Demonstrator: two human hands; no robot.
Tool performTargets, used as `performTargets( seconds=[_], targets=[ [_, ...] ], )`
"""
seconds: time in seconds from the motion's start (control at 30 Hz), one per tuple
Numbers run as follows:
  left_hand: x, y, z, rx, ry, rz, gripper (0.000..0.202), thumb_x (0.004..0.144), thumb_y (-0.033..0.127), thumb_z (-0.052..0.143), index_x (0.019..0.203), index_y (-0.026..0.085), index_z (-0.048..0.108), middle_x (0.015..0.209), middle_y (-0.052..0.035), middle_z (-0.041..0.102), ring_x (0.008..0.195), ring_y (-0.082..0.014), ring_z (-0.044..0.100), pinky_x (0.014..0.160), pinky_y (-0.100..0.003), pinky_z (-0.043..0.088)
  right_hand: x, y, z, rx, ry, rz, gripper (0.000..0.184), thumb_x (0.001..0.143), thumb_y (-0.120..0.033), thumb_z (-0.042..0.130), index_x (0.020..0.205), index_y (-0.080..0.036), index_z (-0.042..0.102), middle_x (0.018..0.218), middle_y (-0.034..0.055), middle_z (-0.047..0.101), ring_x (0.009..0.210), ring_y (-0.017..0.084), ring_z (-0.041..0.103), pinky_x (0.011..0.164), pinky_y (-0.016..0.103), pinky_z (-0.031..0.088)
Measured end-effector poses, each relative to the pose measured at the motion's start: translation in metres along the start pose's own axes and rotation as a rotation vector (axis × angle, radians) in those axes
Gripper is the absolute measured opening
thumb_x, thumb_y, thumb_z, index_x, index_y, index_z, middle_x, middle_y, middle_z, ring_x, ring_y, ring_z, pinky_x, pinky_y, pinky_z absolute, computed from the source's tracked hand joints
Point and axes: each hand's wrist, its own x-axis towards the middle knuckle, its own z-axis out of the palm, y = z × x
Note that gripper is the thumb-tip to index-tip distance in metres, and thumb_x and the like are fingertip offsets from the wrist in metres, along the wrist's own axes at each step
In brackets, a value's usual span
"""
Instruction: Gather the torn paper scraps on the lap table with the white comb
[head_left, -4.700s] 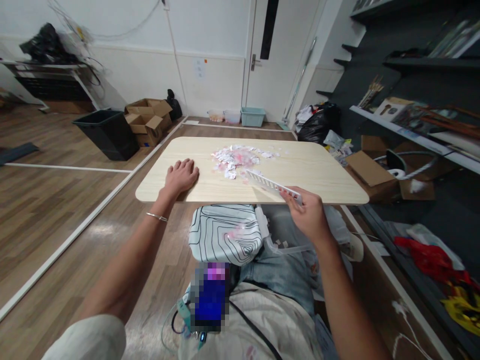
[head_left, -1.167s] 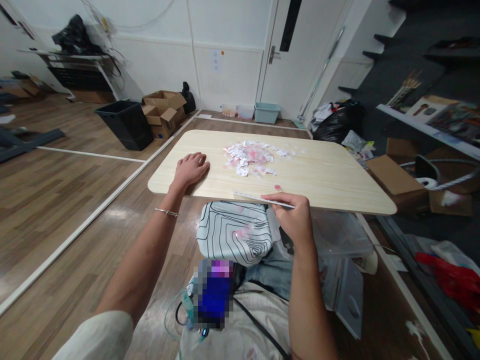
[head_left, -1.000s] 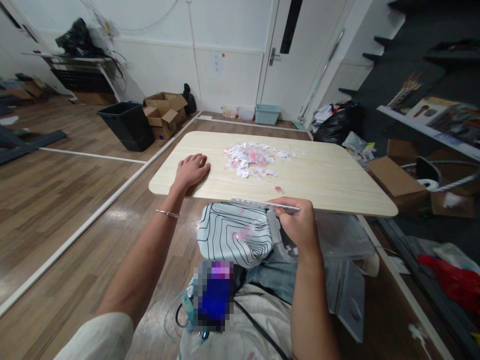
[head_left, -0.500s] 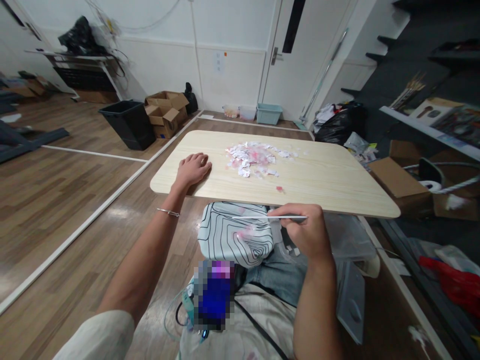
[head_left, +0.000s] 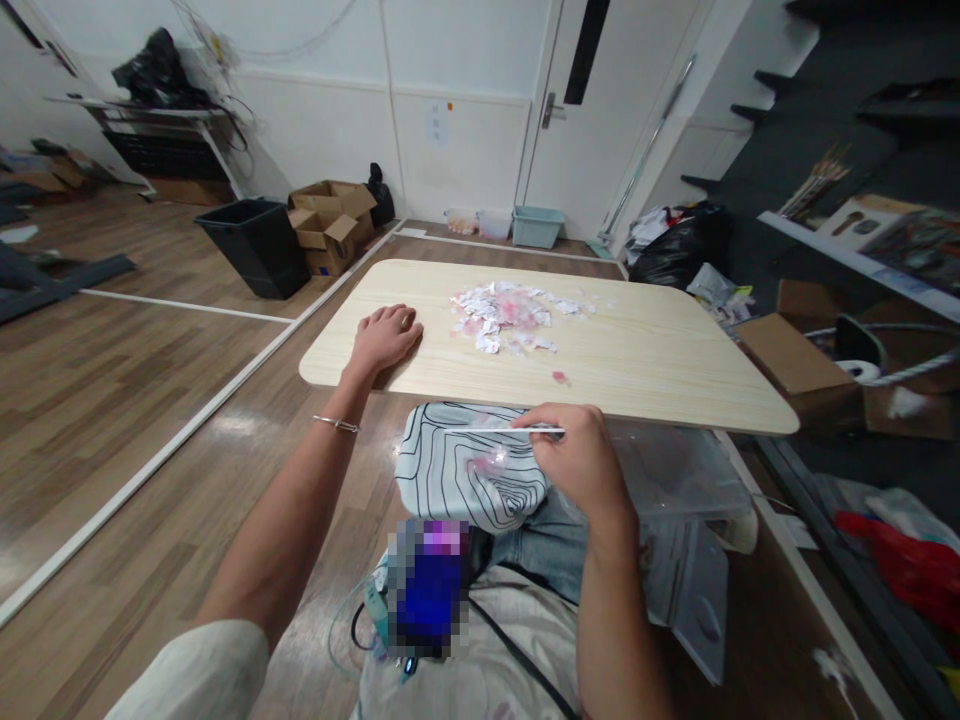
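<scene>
Right fingers (head_left: 551, 412) are pinching the white strip (head_left: 480, 431); left fingers (head_left: 388, 318), slightly parted, are probably best pressing the surface (head_left: 660, 350) steady.

Looks like a workroom or storeroom. Cardboard boxes (head_left: 328, 237), black bin (head_left: 255, 252), stocked dark shelving (head_left: 855, 262), white-lined wood-look floor (head_left: 127, 420).

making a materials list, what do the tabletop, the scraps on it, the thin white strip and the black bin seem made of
Tabletop: wood or wood-look laminate, smooth, pale with straight grain.
Scraps: mostly matte paper, judging by flat, torn-looking white pieces.
Thin white strip: perhaps plastic; seen edge-on, so uncertain.
Black bin: likely plastic, dull, with smooth, tapering walls.
</scene>
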Motion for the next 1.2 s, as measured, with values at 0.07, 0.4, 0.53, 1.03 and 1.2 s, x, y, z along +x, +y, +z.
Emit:
performTargets(
  seconds=[0.07, 0.4, 0.53, 1.03, 1.2],
  targets=[
    [0.0, 0.001, 0.0, 0.006, -0.001, -0.003, 0.062, 0.113, 0.055, 0.043, 0.16, 0.029, 0.072, 0.183, -0.012, 0.064, 0.171, -0.04, 0.051, 0.141, -0.062, 0.04, 0.0, -0.002, 0.001, -0.014, -0.016, 0.017, 0.039, 0.077, -0.001, 0.068, 0.091, -0.024, 0.097, 0.094, 0.0062, 0.093, 0.092, 0.032, 0.092, 0.09, 0.037, 0.068],
    [0.0, -0.001, -0.001, -0.009, -0.009, -0.003, 0.061, 0.112, 0.056, 0.044, 0.161, 0.033, 0.071, 0.184, -0.0099, 0.063, 0.172, -0.0401, 0.05, 0.141, -0.063, 0.039, -0.008, -0.01, -0.018, 0.075, 0.107, -0.137, 0.041, 0.077, -0.002, 0.062, 0.088, -0.024, 0.094, 0.09, 0.0045, 0.092, 0.083, 0.026, 0.09, 0.085, 0.032, 0.069],
    [0.0, 0.0, -0.001, -0.029, -0.003, -0.003, 0.06, 0.111, 0.056, 0.046, 0.159, 0.032, 0.072, 0.183, -0.0109, 0.064, 0.171, -0.041, 0.05, 0.141, -0.064, 0.039, -0.008, -0.01, -0.021, 0.058, 0.153, -0.141, 0.043, 0.076, -0.001, 0.06, 0.089, -0.025, 0.094, 0.092, 0.0042, 0.092, 0.083, 0.027, 0.09, 0.083, 0.032, 0.069],
    [-0.002, 0.002, -0.001, -0.038, 0.009, -0.011, 0.057, 0.111, 0.055, 0.048, 0.159, 0.036, 0.072, 0.182, -0.0088, 0.065, 0.17, -0.041, 0.051, 0.141, -0.065, 0.038, -0.008, -0.013, -0.023, 0.056, 0.131, -0.117, 0.041, 0.076, -0.004, 0.06, 0.086, -0.026, 0.093, 0.089, 0.0042, 0.092, 0.083, 0.027, 0.09, 0.082, 0.033, 0.069],
    [-0.001, 0.001, -0.001, -0.03, -0.001, -0.014, 0.058, 0.111, 0.056, 0.046, 0.158, 0.034, 0.072, 0.185, -0.0095, 0.063, 0.171, -0.0398, 0.05, 0.141, -0.063, 0.038, -0.009, -0.011, -0.026, 0.093, 0.3, -0.11, 0.036, 0.079, -0.01, 0.06, 0.084, -0.027, 0.092, 0.087, 0.0035, 0.091, 0.081, 0.027, 0.088, 0.079, 0.035, 0.068]
  ],
)
